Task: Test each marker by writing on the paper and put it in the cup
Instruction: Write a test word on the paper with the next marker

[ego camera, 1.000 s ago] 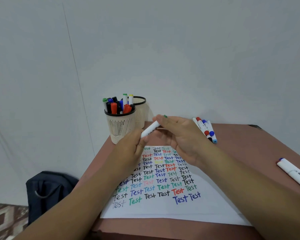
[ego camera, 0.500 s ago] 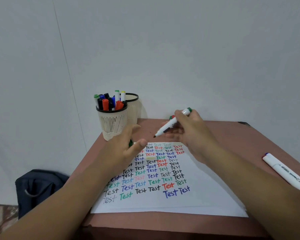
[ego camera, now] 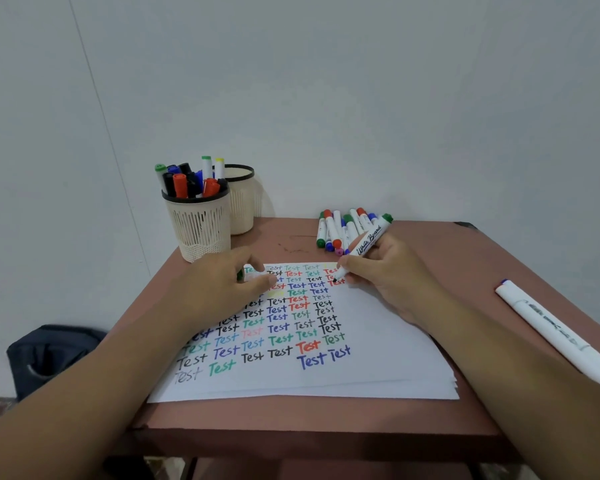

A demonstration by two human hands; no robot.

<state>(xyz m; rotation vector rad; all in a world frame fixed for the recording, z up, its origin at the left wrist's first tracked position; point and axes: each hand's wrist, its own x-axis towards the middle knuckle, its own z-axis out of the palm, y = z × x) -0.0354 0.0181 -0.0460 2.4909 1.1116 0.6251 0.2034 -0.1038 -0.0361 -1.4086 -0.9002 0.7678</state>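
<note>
The step in hand is the test itself: the right hand (ego camera: 392,271) pinches an uncapped whiteboard marker (ego camera: 364,245) in a writing grip, its dark tip just at the paper (ego camera: 378,341), near the far right end of the rows of "Test" already written there. The left hand (ego camera: 222,282) rests on the sheet at about 9 o'clock of the tip, fingers curled round something small and green (most likely the marker's cap, though little of it shows).

The next move, by my judgement, calls for a short word in the bare space at the end of the rows, then the cap pressed back on and the marker carried to the cup (ego camera: 200,226) at 10 o'clock of the paper, on the far left of the table (ego camera: 465,258). That cup is already crowded with markers standing on end, so the new one will need a gap. A second cup (ego camera: 243,202) stands just behind it, touching or nearly so; what it holds cannot be seen.

Untested markers (ego camera: 342,230) lie in a heap at 12 o'clock of the right hand, close enough for the raised end of the held marker to brush them. A longer white pen (ego camera: 551,334) lies well apart at 3 o'clock, and a dark bag (ego camera: 49,355) sits on the floor at 8 o'clock.
</note>
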